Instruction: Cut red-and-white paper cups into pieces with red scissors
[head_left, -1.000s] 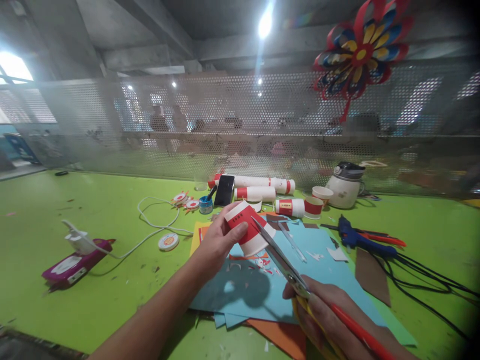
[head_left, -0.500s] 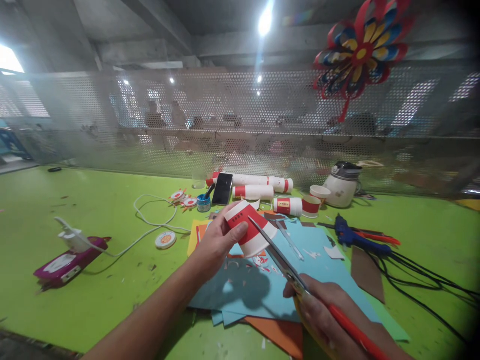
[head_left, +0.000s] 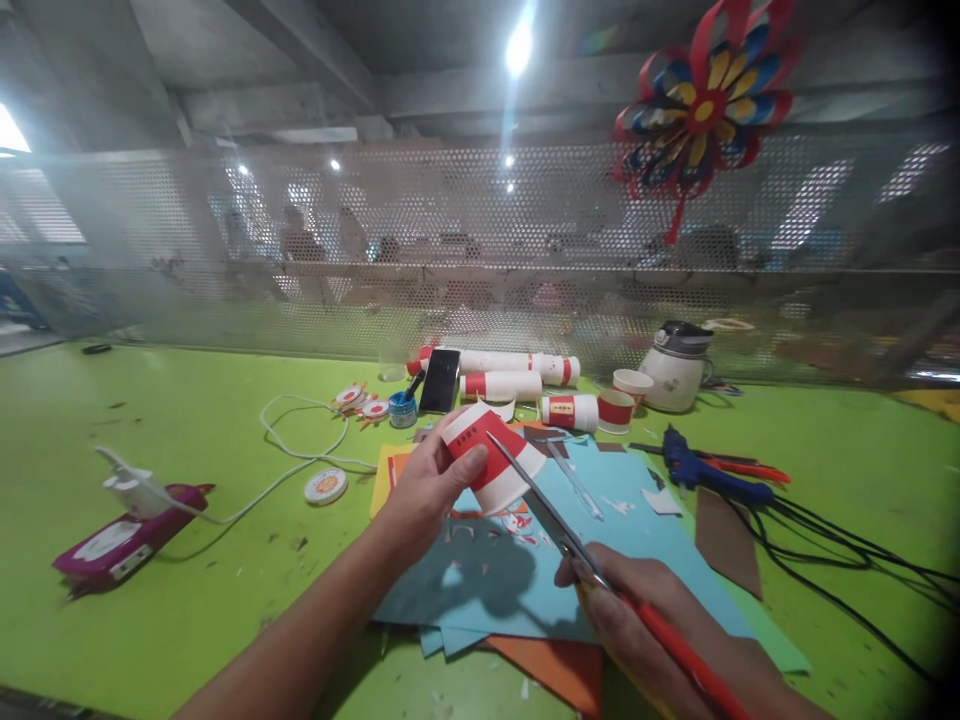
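Observation:
A red and white paper cup (head_left: pixel 501 482), tilted on its side, is gripped by my left hand (head_left: pixel 435 485), with the thumb across its red band. My right hand (head_left: pixel 637 605) is closed round the red handles of a pair of scissors (head_left: pixel 551 520). One long blade lies against the cup's side, its tip on the red band; whether it cuts into the wall I cannot tell. Both hands hover over sheets of light blue paper (head_left: pixel 637 540), where small red and white scraps (head_left: pixel 517 525) lie below the cup.
Behind stand stacked paper cups (head_left: pixel 570 412), a phone (head_left: pixel 439 380), a blue jar (head_left: pixel 403 408) and a white kettle-like jug (head_left: pixel 675 370). At right lies a blue glue gun (head_left: pixel 709 475) with black cables. A purple power strip (head_left: pixel 131 540) and white cord are at left.
The whole scene has shifted slightly left in view. Hands, cup and scissors keep nearly the same arrangement; the scissor blades look a little more closed.

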